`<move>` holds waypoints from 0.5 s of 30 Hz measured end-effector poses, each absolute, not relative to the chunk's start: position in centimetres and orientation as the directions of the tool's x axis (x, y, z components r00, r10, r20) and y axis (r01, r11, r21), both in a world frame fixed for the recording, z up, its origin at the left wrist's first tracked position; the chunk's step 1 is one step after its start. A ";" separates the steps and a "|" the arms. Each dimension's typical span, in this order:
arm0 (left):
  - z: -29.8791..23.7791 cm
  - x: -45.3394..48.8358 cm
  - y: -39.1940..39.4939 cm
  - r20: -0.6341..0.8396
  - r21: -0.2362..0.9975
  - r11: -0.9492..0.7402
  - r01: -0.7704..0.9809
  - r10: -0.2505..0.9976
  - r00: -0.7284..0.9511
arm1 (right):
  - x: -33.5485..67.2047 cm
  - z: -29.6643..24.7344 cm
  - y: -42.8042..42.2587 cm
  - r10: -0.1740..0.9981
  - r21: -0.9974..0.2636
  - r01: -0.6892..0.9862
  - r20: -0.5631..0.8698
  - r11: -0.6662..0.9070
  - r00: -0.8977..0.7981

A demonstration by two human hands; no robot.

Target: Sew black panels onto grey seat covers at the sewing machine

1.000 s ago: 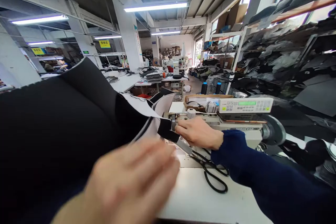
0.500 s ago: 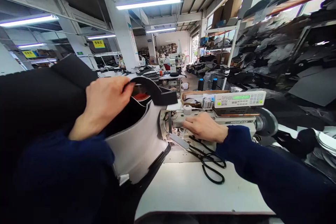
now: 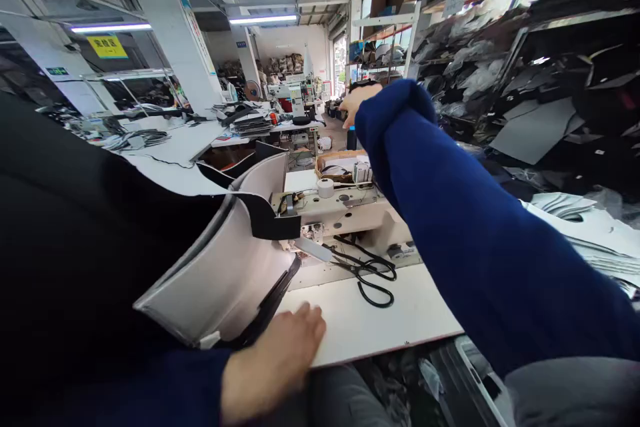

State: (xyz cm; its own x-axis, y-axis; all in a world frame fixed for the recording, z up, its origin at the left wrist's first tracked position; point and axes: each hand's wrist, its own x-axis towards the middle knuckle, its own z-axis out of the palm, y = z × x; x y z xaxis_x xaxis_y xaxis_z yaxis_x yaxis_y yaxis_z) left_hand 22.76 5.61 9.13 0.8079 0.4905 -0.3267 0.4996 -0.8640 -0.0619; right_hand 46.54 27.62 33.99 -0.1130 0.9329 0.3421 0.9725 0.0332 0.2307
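Note:
My left hand (image 3: 280, 357) is low by the sewing table's front edge, slightly blurred, its fingers loosely bent and a little apart with nothing seen in them. My right hand (image 3: 359, 101) is stretched far forward above a blue-topped thread spool (image 3: 351, 139). Its fingers curl downward, and what they hold, if anything, is hidden. A curved grey padded panel (image 3: 235, 267) stands at the sewing machine's (image 3: 340, 210) needle end. From its top edge a black strip (image 3: 273, 220) hangs toward the machine head. Black-handled scissors (image 3: 373, 273) lie on the machine bed beside a small grey bar-shaped piece (image 3: 313, 249).
A large black sheet of material (image 3: 75, 233) fills the left side. Behind the machine sits a cardboard box (image 3: 323, 163) with small items. Shelves of dark pieces (image 3: 525, 80) line the right, and stacked cut pieces (image 3: 565, 205) lie at the table's right.
My left hand has let go of the black strip and dropped toward the table edge. My right hand has left the machine head and reached forward and up. The view has shifted right and down.

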 end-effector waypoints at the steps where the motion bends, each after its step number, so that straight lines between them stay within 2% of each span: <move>1: 7.0 22.0 7.3 -0.276 -0.104 -0.792 0.601 0.604 0.748 | 46.9 34.2 26.7 0.930 0.257 0.966 0.353 0.014 -0.107; 2: 5.2 21.0 9.0 -0.231 -0.104 -0.724 0.682 0.684 0.692 | 47.2 34.1 25.4 0.902 0.272 0.962 0.411 0.019 -0.134; 4: 2.6 18.6 12.0 -0.203 -0.090 -0.643 0.760 0.759 0.618 | 47.6 32.4 21.7 0.780 0.233 0.970 0.592 0.073 -0.201; 6: 1.0 16.6 14.2 -0.162 -0.024 -0.583 0.812 0.804 0.572 | 47.5 28.2 17.3 0.594 0.221 0.938 0.728 0.267 -0.341; 8: 0.0 15.6 15.6 -0.154 0.032 -0.543 0.839 0.827 0.541 | 46.5 21.7 12.9 0.448 0.194 0.838 0.772 0.511 -0.452; 9: -0.4 15.4 16.1 -0.161 0.050 -0.523 0.851 0.837 0.523 | 45.6 17.8 11.0 0.421 0.171 0.732 0.723 0.659 -0.548; 11: -1.0 15.7 16.8 -0.169 0.090 -0.460 0.883 0.867 0.469 | 43.0 9.6 8.0 0.409 0.059 0.504 0.507 0.862 -0.759; 12: -1.3 15.9 17.1 -0.164 0.137 -0.421 0.896 0.883 0.440 | 41.3 5.8 7.1 0.378 0.022 0.424 0.411 0.906 -0.829; 14: -1.8 16.5 17.6 -0.160 0.277 -0.341 0.898 0.905 0.393 | 37.6 -0.4 6.3 0.474 -0.125 0.459 0.298 0.880 -0.828; 15: -1.9 16.7 17.9 -0.170 0.360 -0.298 0.884 0.911 0.376 | 35.7 -2.6 6.3 0.479 -0.179 0.445 0.272 0.877 -0.835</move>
